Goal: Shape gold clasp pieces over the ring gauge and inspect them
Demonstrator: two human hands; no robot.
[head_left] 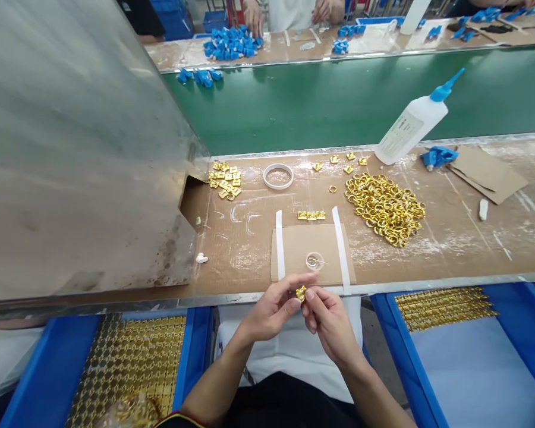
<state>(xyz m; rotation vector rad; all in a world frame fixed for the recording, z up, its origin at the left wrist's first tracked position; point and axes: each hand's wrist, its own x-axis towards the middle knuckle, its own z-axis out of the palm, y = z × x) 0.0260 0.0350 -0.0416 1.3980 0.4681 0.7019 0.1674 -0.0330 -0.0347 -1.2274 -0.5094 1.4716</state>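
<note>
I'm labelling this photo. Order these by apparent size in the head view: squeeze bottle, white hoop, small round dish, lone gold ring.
Largest to smallest:
squeeze bottle
white hoop
small round dish
lone gold ring

Factory or workshop assembly line: green conveyor belt (339, 101) runs across at 12 o'clock, between the near desk (249, 238) and a far desk (294, 50). Co-worker (289, 13) at far side, 12 o'clock. Pile of gold rings (386, 208) at 1 o'clock, blue trays (200, 345) of gold pieces at 7 and 5 o'clock, squeeze bottle (410, 128) at 1.
</note>
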